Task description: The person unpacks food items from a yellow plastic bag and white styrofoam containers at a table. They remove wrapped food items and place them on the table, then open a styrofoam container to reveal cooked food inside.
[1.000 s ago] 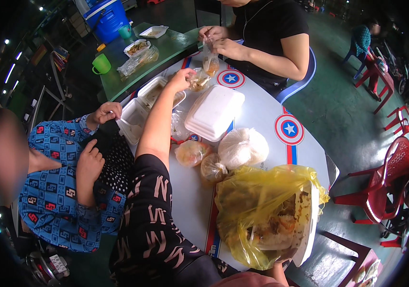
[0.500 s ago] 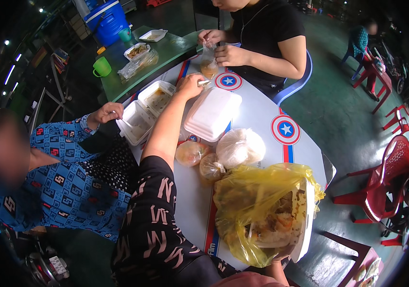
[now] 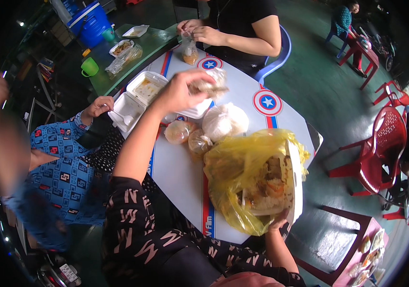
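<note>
My left hand [image 3: 183, 91] is raised over the table with its fingers closed on a crumpled, whitish see-through plastic bag [image 3: 214, 85]. Under it lies a white foam box [image 3: 198, 110], partly hidden by the hand. At the near right, my right hand [image 3: 277, 223] grips the lower edge of a yellow plastic bag [image 3: 228, 174] and the open white foam container [image 3: 294, 186] inside it. Food scraps [image 3: 272, 184] show in that container. Between the hands sit a knotted white bag [image 3: 226, 121] and two small tied clear bags of food [image 3: 178, 131].
On the left, a person in a blue patterned top holds a plastic spoon [image 3: 127, 118] over an open foam box [image 3: 140, 95]. Across the table, another person handles a small bag of brown liquid [image 3: 189, 53]. A green table [image 3: 99, 83] adjoins; red chairs [image 3: 387, 143] stand right.
My left hand has come back toward me and right, lifting the crumpled plastic bag over the foam box. The yellow bag stays in my right hand. The whole view has shifted slightly.
</note>
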Available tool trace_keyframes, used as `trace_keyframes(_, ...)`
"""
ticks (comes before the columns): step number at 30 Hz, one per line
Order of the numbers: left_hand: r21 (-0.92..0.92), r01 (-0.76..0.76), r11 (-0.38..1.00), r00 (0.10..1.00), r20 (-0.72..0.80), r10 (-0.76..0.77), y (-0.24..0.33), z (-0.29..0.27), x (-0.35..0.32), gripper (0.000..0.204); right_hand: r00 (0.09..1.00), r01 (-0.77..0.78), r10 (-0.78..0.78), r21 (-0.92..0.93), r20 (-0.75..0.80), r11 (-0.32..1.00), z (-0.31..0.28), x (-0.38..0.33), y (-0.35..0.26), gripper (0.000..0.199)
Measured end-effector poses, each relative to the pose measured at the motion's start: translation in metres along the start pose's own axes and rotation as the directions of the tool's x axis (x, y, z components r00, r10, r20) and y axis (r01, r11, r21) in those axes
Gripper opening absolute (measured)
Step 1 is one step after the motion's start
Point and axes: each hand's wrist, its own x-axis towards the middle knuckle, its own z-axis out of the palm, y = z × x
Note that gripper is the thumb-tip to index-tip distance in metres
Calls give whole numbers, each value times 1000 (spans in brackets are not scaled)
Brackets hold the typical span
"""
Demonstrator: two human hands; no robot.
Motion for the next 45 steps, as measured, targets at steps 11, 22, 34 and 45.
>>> trace_keyframes(11,-7,-184,983,874,457,167,145,106,-41,27,925,379,-360,-376,121,846,45,9,-47,69)
trace_keyframes(22,406,-430,806,843,499,198,160,137,-41,28,921,390,-335,-513,199,765,61,-5,-83,56)
trace_keyframes(34,337,-205,919,847,532,-6,168,117,-27,78,914,406,-351,-469,205,784,55,-3,-76,54)
trace_keyframes(45,-226,164,960,960,260,-102,109,101,-68,72,924,375,-309,-378,224,846,54,-10,-80,54)
